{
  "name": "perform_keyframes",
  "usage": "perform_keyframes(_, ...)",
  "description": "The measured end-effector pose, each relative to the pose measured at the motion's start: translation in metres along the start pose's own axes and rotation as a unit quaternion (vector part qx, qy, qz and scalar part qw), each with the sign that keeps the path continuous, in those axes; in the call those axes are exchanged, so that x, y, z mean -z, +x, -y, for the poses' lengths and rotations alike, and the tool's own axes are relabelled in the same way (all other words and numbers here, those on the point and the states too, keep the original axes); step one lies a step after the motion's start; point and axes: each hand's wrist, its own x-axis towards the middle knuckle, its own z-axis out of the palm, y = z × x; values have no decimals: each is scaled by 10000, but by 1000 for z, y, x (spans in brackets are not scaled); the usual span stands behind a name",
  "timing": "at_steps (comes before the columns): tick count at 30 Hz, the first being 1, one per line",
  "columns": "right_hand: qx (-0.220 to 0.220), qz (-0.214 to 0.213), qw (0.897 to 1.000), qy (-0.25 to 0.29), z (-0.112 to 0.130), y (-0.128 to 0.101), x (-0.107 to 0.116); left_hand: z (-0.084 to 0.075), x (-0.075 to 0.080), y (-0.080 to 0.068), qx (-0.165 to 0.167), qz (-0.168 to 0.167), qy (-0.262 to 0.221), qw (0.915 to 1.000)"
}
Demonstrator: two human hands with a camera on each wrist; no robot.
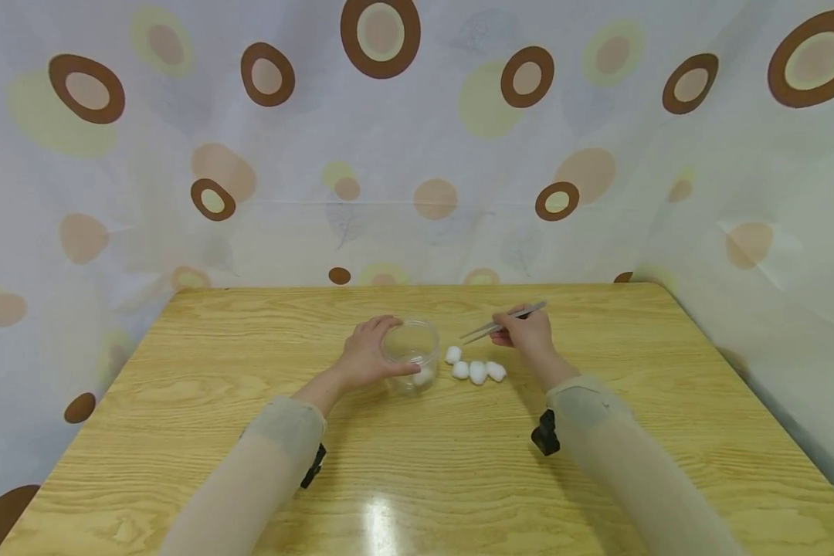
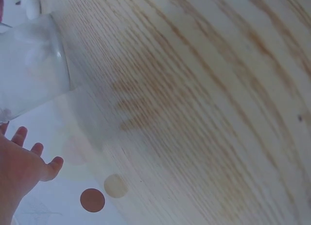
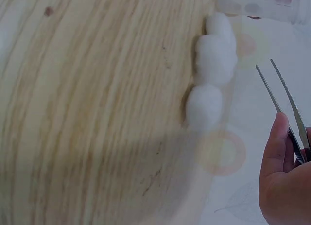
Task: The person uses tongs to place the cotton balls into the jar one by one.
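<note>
Only overhead: cotton ball (image 1: 422,377) inside jar (image 1: 410,342).

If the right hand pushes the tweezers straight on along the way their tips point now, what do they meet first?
Probably the clear plastic cup gripped by the left hand. The tweezers in the right hand point left toward its rim, passing above the cotton balls. Their height is unclear, so they could skim over.
</note>
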Motion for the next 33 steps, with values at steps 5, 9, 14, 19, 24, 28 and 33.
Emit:
perform_keyframes(5,-66,-62,9994,-325,-11,2,-1,2,-1,1,9,31,-76,10000)
perform_keyframes(9,-44,-63,9990,-445,-16,3,-2,3,-1,1,29,56,-126,9999)
perform_keyframes(14,-18,-48,9987,-502,-22,5,-6,2,0,1,44,74,-133,9999)
perform_keyframes(19,-197,-32,9990,-404,-26,8,-12,1,0,1,28,48,-171,9998)
perform_keyframes(24,-320,-9,9994,-157,-27,9,-15,1,0,1,4,28,-195,9998)
perform_keyframes(28,-339,110,9992,153,-27,7,-13,2,-1,1,16,42,-232,9997)
perform_keyframes(33,-518,102,9968,594,-22,5,-13,1,-1,0,49,51,-357,9993)
